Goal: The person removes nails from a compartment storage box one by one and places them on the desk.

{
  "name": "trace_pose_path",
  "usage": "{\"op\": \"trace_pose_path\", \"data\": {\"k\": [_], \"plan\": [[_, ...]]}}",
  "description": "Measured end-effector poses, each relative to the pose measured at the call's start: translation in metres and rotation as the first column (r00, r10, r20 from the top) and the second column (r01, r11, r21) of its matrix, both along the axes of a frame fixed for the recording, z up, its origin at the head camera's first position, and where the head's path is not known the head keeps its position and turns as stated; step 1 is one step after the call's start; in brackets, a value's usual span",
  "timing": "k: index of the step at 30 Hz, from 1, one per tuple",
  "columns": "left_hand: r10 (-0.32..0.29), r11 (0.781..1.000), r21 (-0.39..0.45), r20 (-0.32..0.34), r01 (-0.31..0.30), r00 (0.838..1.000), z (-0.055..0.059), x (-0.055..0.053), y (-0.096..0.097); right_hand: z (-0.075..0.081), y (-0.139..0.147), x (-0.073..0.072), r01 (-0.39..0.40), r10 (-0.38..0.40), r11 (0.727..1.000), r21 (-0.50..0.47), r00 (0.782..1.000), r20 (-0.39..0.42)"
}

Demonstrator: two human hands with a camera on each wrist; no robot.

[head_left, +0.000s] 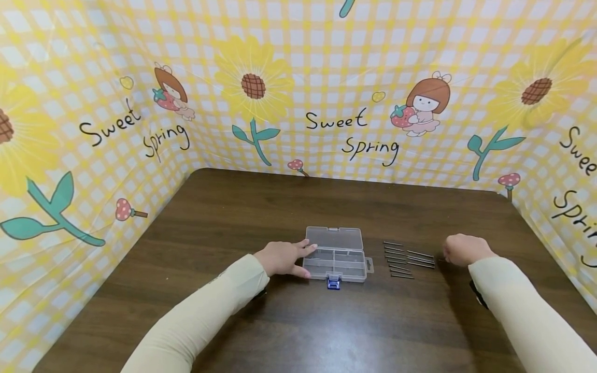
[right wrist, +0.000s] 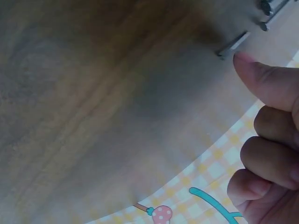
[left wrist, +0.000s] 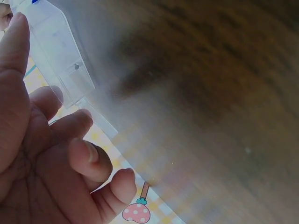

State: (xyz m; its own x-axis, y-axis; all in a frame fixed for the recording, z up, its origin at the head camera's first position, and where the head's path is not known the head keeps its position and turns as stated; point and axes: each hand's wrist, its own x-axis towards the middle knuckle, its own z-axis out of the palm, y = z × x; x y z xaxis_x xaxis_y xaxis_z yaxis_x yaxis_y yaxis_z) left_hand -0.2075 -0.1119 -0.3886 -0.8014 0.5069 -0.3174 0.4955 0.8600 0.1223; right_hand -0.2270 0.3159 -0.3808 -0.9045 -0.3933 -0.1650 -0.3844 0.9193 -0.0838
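A clear plastic compartment box (head_left: 335, 264) sits on the brown table, its lid (head_left: 333, 238) swung back and a blue latch (head_left: 333, 283) at the front. My left hand (head_left: 281, 257) rests at the box's left end, fingers spread, thumb near the front corner and forefinger over the back corner. In the left wrist view the remaining fingers bend loosely beside the box's wall (left wrist: 70, 56). My right hand (head_left: 466, 249) is low over the table, fingers curled. At its thumb tip a metal nail (right wrist: 233, 45) stands at a slant, pinched there; the forefinger is hidden.
Between the box and my right hand lie several nails (head_left: 396, 258) in two rough columns, roughly parallel. A yellow checked cloth (head_left: 326, 93) with printed flowers walls the table (head_left: 280, 202) at the back and sides.
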Motion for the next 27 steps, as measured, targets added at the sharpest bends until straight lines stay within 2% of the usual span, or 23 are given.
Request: {"op": "trace_pose_path", "data": {"k": [12,22,27], "plan": [[0.009,1.0,0.011,-0.001,-0.009,1.0,0.001,0.0,0.0,0.014,-0.035,-0.006,-0.118,0.118,0.993,-0.025,0.993,-0.012],[0.008,1.0,0.002,-0.005,-0.008,1.0,0.001,0.001,0.001,0.02,-0.071,-0.012,-0.164,0.164,0.979,-0.123,0.986,-0.009],[0.004,1.0,-0.006,-0.003,-0.004,1.0,0.001,0.001,0.001,0.022,-0.091,-0.017,-0.195,0.193,0.971,-0.137,0.981,-0.021]]}}
